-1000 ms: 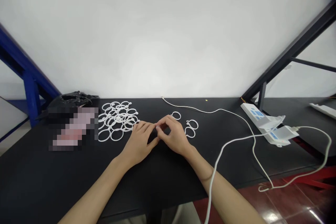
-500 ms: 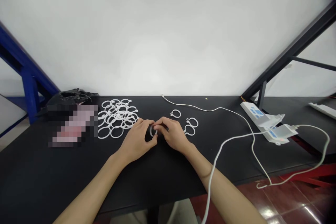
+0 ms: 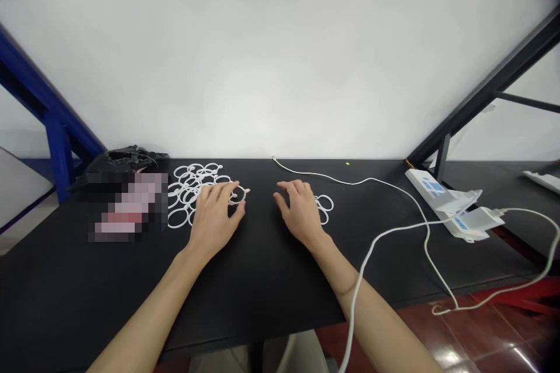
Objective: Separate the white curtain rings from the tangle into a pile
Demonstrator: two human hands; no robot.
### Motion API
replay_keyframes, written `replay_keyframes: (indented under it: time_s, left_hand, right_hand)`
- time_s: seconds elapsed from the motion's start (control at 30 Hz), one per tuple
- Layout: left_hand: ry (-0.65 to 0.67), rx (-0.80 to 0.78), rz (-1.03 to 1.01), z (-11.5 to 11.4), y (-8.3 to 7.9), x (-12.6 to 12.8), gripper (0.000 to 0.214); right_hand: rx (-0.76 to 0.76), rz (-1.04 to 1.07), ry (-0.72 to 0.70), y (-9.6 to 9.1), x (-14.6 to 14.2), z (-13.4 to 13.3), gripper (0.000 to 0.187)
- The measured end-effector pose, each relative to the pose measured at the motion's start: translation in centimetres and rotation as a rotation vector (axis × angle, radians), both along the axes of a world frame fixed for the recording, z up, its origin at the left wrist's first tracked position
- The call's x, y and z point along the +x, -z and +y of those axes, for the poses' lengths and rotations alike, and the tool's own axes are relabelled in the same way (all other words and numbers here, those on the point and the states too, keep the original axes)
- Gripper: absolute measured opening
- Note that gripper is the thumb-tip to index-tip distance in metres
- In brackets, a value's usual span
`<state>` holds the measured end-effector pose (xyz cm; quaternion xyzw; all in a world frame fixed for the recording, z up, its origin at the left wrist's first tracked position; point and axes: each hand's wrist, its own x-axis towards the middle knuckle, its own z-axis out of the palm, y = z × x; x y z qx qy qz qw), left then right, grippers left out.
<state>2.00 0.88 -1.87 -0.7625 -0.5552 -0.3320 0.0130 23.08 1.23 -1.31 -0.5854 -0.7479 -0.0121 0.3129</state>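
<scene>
My left hand (image 3: 214, 215) is over the right side of a heap of thin white rings (image 3: 178, 218), each with a small knob. Its fingers are spread. One white ring (image 3: 238, 203) shows between the index finger and thumb, at the heap's edge; whether they touch it I cannot tell. My right hand (image 3: 300, 210) hovers apart over the black table, thumb and fingers parted, with nothing seen in it. Beside its wrist lie two white rings (image 3: 331, 203), partly covered by the hand.
A white cable (image 3: 371, 179) runs across the black table (image 3: 262, 280) to the right. Another white cable (image 3: 361, 271) passes over my right forearm from a white power strip (image 3: 426, 189). A black plastic bag (image 3: 126, 157) and a blurred-out patch (image 3: 131, 204) are on the left.
My hands have come apart from the ring they both held. The left has moved left to the heap, the right slightly right, where a single ring behind it is now out of sight.
</scene>
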Motion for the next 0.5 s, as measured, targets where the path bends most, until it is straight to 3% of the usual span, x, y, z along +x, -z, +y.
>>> replay_keyframes:
  time_s: [0.1,0.23,0.4,0.5]
  left_hand:
    - [-0.126,0.005,0.061,0.9,0.4,-1.2,0.042]
    - [-0.232,-0.045,0.094,1.9,0.4,-2.1,0.047]
    - [-0.334,-0.025,0.059,1.8,-0.1,-2.1,0.049]
    - [-0.296,0.033,0.016,1.3,-0.2,-1.6,0.041]
  right_hand:
    - [-0.027,-0.17,0.128,0.4,1.4,0.8,0.038]
    - [-0.149,-0.308,0.109,0.7,2.0,1.1,0.044]
    - [-0.195,-0.316,0.114,0.4,1.5,0.9,0.026]
    - [-0.161,-0.24,0.073,0.1,1.3,0.7,0.014]
